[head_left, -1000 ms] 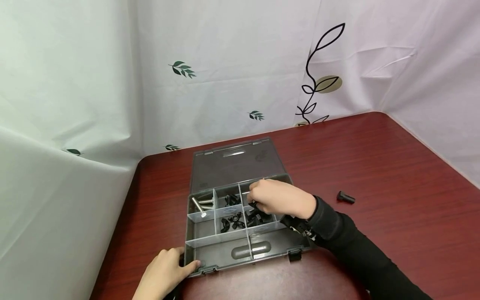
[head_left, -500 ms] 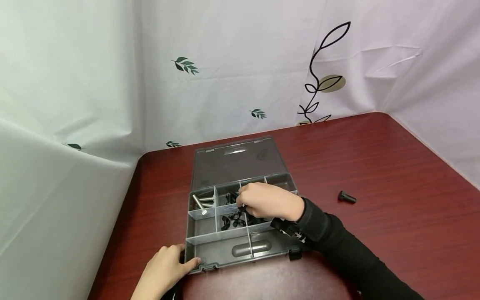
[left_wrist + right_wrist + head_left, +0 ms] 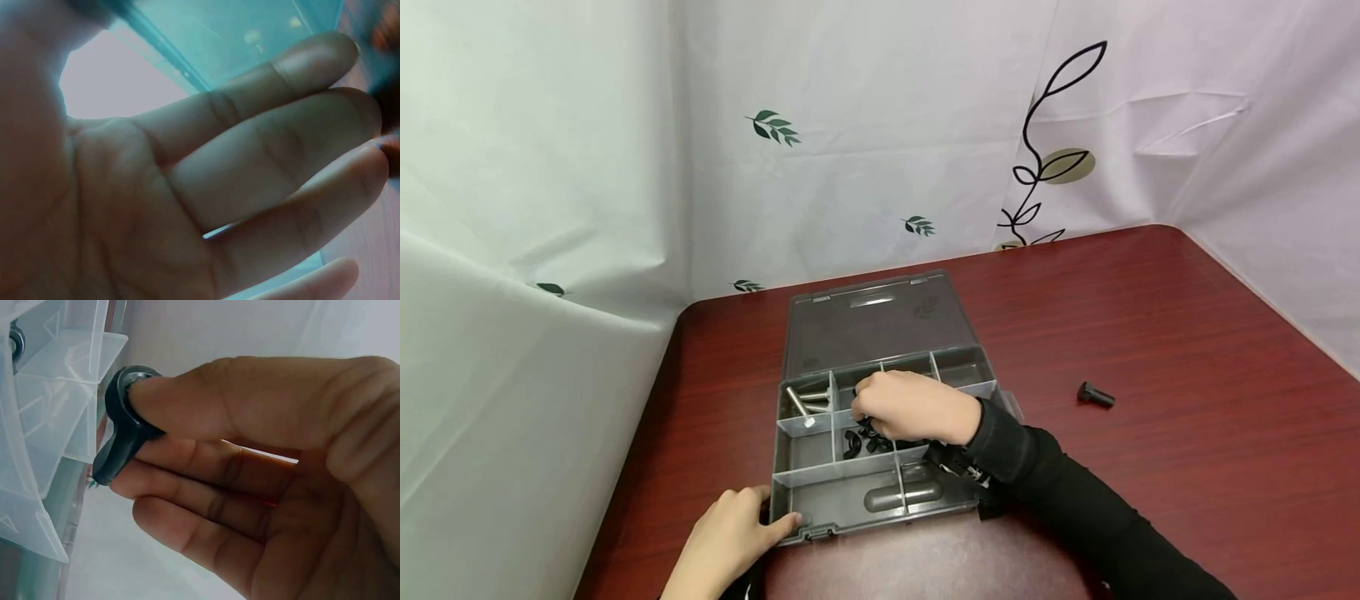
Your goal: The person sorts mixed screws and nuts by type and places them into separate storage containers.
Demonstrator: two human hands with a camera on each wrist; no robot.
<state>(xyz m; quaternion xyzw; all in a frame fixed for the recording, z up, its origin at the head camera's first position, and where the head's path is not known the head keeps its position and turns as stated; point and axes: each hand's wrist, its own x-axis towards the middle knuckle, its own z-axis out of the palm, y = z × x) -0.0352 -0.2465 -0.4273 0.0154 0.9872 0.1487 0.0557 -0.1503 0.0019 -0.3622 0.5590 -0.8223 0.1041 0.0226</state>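
A grey see-through parts box [image 3: 842, 481] lies unfolded on the table, divided into compartments. My left hand [image 3: 730, 533] holds its near left corner, thumb over the rim and fingers along the outer side. In the left wrist view the fingers [image 3: 275, 144] look nearly straight. My right hand [image 3: 917, 406] is over the middle compartments. In the right wrist view its thumb and fingers pinch a black wing nut [image 3: 122, 434] with a metal-lined hole. More black wing nuts [image 3: 852, 444] lie below the hand. Silver bolts [image 3: 800, 403] sit in the back left compartment.
The box's lid [image 3: 880, 321] lies back behind it. A black bolt [image 3: 1096, 395] rests on the red-brown table [image 3: 1150, 317] to the right. Patterned white cloth [image 3: 850, 183] hangs behind and at both sides.
My right hand has moved left across the box, from the compartments right of centre toward the one with the wing nuts. The left hand stays at the corner.
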